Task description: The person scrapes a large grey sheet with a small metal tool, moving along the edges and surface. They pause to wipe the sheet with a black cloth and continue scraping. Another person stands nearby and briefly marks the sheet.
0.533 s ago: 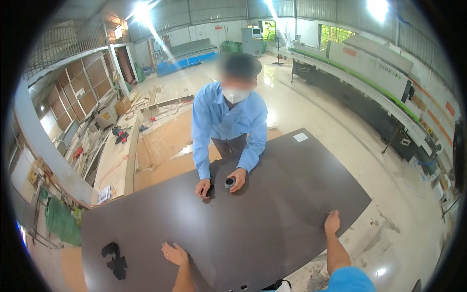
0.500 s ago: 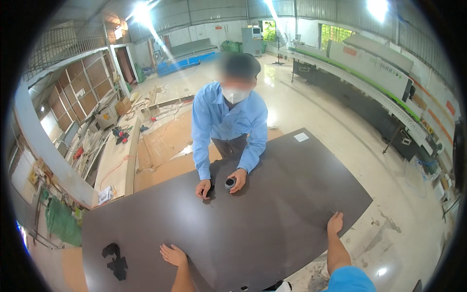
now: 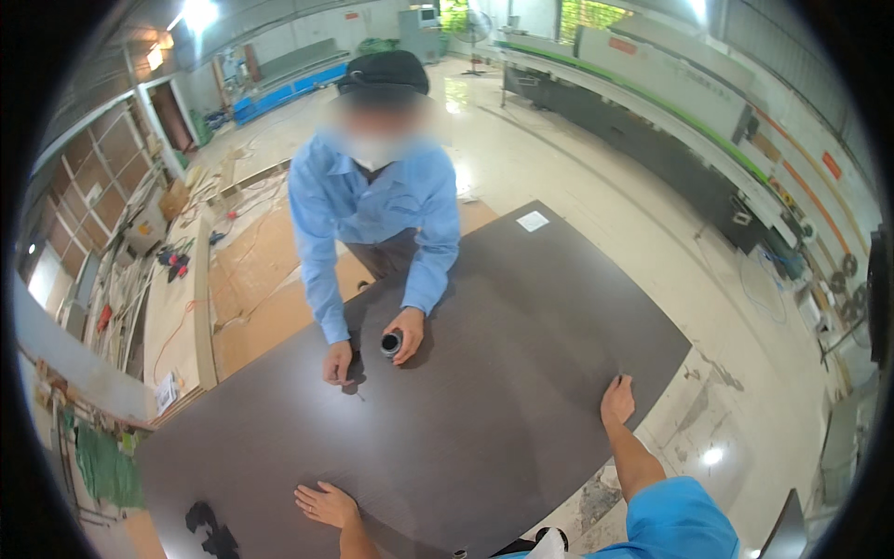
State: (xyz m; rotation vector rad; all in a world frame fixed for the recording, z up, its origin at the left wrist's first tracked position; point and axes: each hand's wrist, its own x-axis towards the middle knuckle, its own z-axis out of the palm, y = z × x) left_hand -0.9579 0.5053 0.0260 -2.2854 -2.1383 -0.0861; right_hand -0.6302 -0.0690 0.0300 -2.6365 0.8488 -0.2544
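Observation:
A large dark grey-brown panel [image 3: 521, 307] lies flat in front of me. My left hand [image 3: 326, 506] rests on its near left part, palm down with the fingers spread. Near the panel's right edge, my right hand [image 3: 617, 401] is closed on the surface; a tiny thing seems to stick out at its fingertips, too small to name. Across the panel a person in a light blue shirt [image 3: 377, 200] leans over it. That person holds a small round dark jar [image 3: 391, 344] in one hand and pinches the other hand's fingers near the surface.
A crumpled black cloth-like piece [image 3: 214, 533] lies on the panel's left end. At the far corner is a white label [image 3: 532, 221]. Cardboard sheets [image 3: 251, 270] cover the floor behind the person. Along the right stands a long machine [image 3: 633, 112] with a green stripe.
The view has swung right and down, so the scene sits further left and higher. Both my hands keep their places on the panel. The person's hands stay close to the same spot.

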